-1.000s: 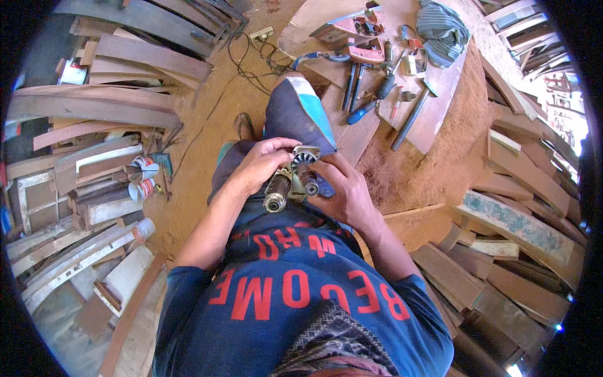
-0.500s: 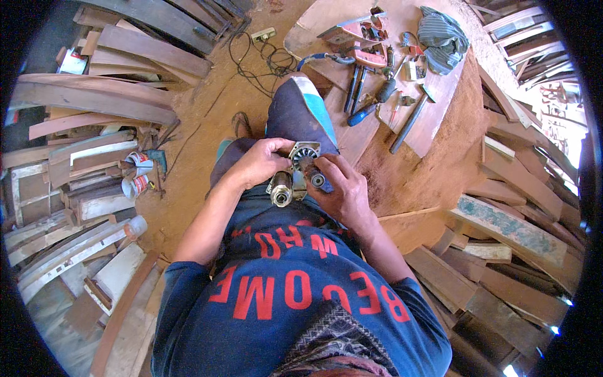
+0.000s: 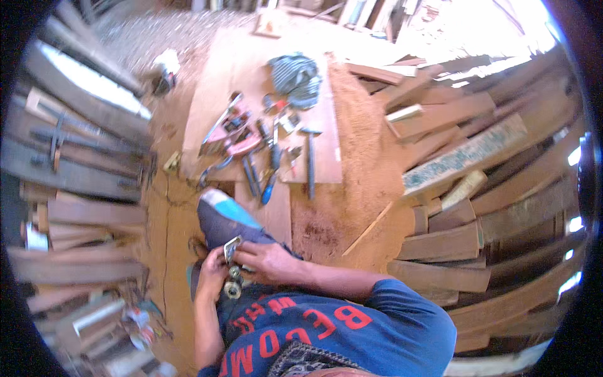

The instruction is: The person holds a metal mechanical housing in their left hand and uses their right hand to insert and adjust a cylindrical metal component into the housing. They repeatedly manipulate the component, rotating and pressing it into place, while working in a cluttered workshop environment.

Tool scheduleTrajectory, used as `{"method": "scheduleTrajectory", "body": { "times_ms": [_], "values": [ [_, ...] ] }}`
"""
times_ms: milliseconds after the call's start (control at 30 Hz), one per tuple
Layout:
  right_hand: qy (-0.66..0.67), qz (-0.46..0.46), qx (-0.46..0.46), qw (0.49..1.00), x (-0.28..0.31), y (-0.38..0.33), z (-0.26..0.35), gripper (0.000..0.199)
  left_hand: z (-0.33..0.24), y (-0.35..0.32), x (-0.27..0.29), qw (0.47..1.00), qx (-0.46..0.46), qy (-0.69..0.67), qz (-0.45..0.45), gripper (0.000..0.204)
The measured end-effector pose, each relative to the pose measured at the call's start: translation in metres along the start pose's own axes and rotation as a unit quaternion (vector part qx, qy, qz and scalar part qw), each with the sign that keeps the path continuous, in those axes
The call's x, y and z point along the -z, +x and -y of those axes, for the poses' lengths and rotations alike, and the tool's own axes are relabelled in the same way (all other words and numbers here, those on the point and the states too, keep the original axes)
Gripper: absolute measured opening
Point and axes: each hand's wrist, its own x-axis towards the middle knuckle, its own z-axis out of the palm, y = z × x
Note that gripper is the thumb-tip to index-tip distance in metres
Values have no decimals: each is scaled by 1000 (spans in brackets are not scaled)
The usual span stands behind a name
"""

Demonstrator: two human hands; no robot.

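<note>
Over my lap, both hands are closed around a metal machine part [image 3: 232, 290] with a square flange and a round, hollow-looking end. My left hand [image 3: 212, 269] grips its left side. From the right, my right hand [image 3: 267, 260] wraps its fingers over the flange area. The fingers and motion blur hide much of the part. Beyond my knee, a hammer [image 3: 311, 166], a blue-handled tool [image 3: 269, 190], a dark pair of handles [image 3: 251, 174] and a red tool body [image 3: 244, 144] lie on a wooden board [image 3: 207, 81].
A striped cloth [image 3: 296, 80] is bunched on the board. Sawdust [image 3: 352, 125] covers the ground around it. Stacked planks [image 3: 94, 217] line the left side, and more timber [image 3: 465, 157] is piled on the right. A thin wood strip [image 3: 367, 229] lies on the sawdust.
The view has swung to the right and up, so my hands and lap now appear lower left. Both hands still hold the metal part, with the right hand's fingers now over the flange.
</note>
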Motion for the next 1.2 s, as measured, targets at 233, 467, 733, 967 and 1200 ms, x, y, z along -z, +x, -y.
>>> {"method": "scheduleTrajectory", "body": {
  "times_ms": [233, 467, 733, 967, 1200],
  "values": [
    [7, -70, -4, 998, -5, -1, -2, 40, 13, 11, 6, 998, 3, -58, -10, 59],
    [0, -85, -28, 996, 8, 14, 0, 44, -2, 20, 2, 992, 1, -122, -20, 58],
    [-6, -30, -41, 999, 10, 6, -12, 48, -2, 24, -3, 991, -46, -125, 17, 56],
    [-5, -40, -62, 997, 2, 5, -19, 45, -17, 17, -8, 996, -26, -89, 13, 48],
    [128, -72, -137, 980, 20, 0, -14, 46, -5, 13, -11, 994, -53, -91, -28, 40]
  ]
}}
